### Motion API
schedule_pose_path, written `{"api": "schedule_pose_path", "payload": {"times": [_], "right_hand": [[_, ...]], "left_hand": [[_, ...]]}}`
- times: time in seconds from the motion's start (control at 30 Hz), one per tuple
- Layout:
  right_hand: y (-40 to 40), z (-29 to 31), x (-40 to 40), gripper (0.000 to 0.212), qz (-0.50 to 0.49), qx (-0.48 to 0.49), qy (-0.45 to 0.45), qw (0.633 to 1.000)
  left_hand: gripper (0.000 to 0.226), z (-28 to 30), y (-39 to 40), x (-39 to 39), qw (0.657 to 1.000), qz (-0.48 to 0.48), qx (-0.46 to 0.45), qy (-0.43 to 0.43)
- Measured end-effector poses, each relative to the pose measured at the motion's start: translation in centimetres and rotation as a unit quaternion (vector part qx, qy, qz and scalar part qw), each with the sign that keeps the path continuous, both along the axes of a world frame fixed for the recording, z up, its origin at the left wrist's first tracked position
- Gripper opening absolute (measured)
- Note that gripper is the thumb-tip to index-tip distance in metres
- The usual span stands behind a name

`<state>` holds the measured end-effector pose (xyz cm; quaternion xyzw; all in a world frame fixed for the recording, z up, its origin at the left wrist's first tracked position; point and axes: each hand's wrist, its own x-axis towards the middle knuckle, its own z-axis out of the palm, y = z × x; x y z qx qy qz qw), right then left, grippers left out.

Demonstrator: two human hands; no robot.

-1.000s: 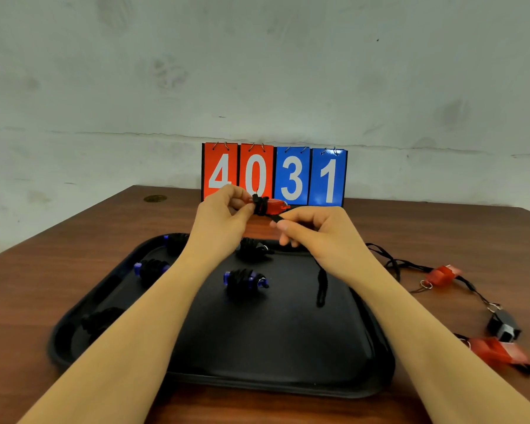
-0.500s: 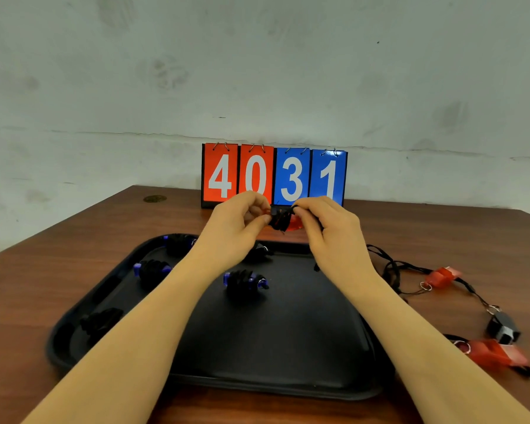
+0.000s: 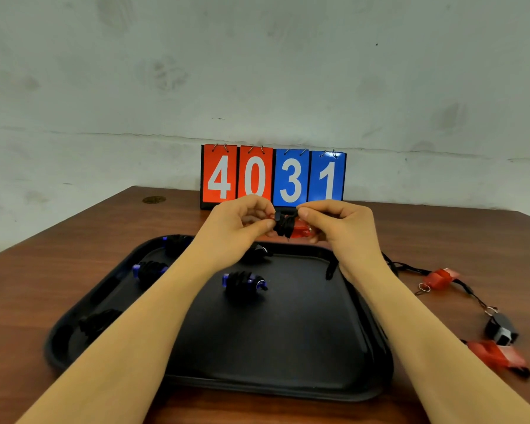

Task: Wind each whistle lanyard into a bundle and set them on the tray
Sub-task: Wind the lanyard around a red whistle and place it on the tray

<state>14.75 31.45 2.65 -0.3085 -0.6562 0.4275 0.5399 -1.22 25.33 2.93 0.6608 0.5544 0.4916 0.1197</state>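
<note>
Above the far edge of the black tray [image 3: 288, 362] I hold a red whistle [image 3: 300, 231] with its black lanyard [image 3: 284, 225] wound around it. My left hand [image 3: 239, 228] pinches the left end of the bundle. My right hand [image 3: 343, 228] pinches the lanyard at the top and grips the whistle's right end. A short tail of the lanyard [image 3: 331, 269] hangs below my right wrist over the tray. Several wound bundles lie on the tray, among them a blue whistle bundle [image 3: 244, 282] in the middle and another blue bundle [image 3: 150, 270] at the left.
On the brown table [image 3: 74, 255] right of the tray lie unwound whistles with black lanyards: a red whistle [image 3: 441, 278], a black whistle [image 3: 501, 330] and another red whistle [image 3: 496, 354]. A flip scoreboard [image 3: 273, 177] reading 4031 stands at the back by the wall.
The long hanging part of the lanyard has been wound onto the red whistle, so only a short tail hangs. My right hand rose from below the whistle to pinch it at the top.
</note>
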Motion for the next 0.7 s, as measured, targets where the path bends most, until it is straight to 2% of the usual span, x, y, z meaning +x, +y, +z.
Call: {"api": "schedule_pose_path", "payload": {"times": [0.2, 0.33, 0.43, 0.57, 0.7], "right_hand": [[0.4, 0.3, 0.3, 0.005, 0.017, -0.053, 0.032, 0.998], [0.5, 0.0, 0.3, 0.015, 0.014, -0.013, -0.007, 1.000], [0.0, -0.5, -0.3, 0.014, 0.038, 0.029, -0.059, 0.997], [-0.1, -0.8, -0.7, 0.014, 0.049, 0.064, -0.110, 0.991], [-0.3, -0.8, -0.7, 0.013, 0.060, 0.071, -0.150, 0.984]], "left_hand": [[0.014, 0.0, 0.2, 0.2, 0.996, -0.028, -0.006, -0.087], [0.014, -0.1, 0.2, 0.3, 0.983, -0.040, -0.007, -0.177], [0.013, -0.2, 0.5, 0.3, 0.973, -0.022, -0.002, -0.230], [0.011, -0.4, 0.8, 0.1, 0.974, 0.021, 0.008, -0.224], [0.011, -0.5, 1.0, 0.0, 0.981, 0.073, 0.019, -0.178]]}}
